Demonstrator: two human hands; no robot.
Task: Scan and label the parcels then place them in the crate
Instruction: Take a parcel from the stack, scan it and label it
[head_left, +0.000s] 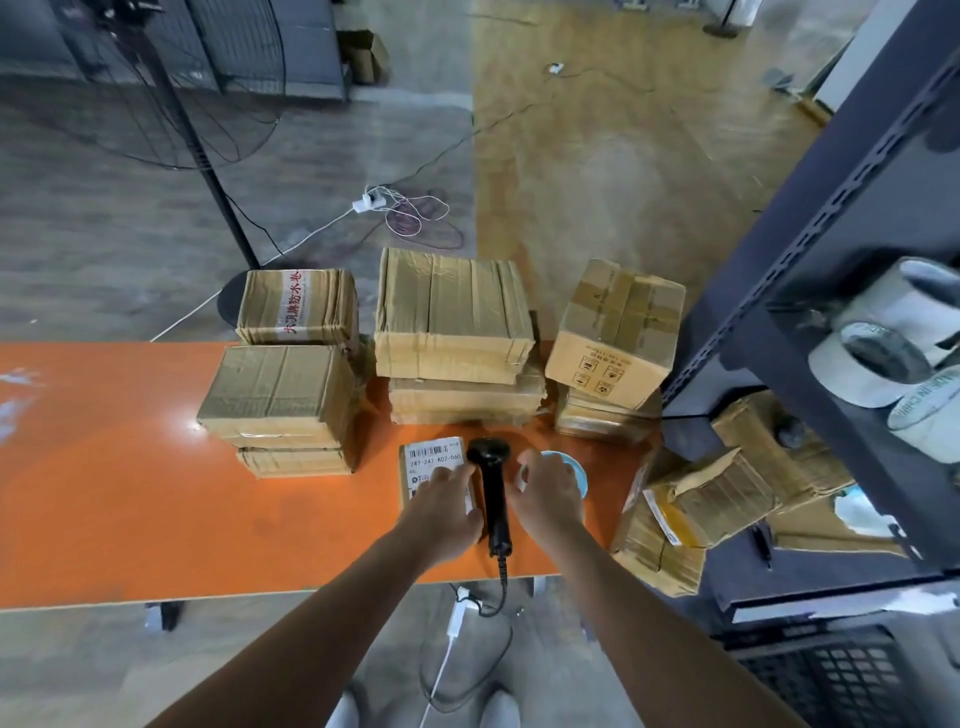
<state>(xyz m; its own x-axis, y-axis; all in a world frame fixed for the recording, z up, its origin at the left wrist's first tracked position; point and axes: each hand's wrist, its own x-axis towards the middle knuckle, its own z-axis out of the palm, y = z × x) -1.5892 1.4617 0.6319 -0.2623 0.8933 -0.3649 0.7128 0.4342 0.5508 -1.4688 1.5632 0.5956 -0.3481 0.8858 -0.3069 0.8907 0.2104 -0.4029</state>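
Your left hand (447, 501) lay flat on the labelled parcel (434, 454) just left of the barcode scanner (493, 493), right hand (550, 499) over the label roll (575, 467), grip unclear; stacked parcels (457, 332) behind the scanner looked unprocessed.

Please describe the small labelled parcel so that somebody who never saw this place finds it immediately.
On the orange table, look in front of the tall stacks of brown parcels. The small parcel lies flat left of the black scanner, under the left hand. Unlike the stacks, it shows a white barcode label on top.
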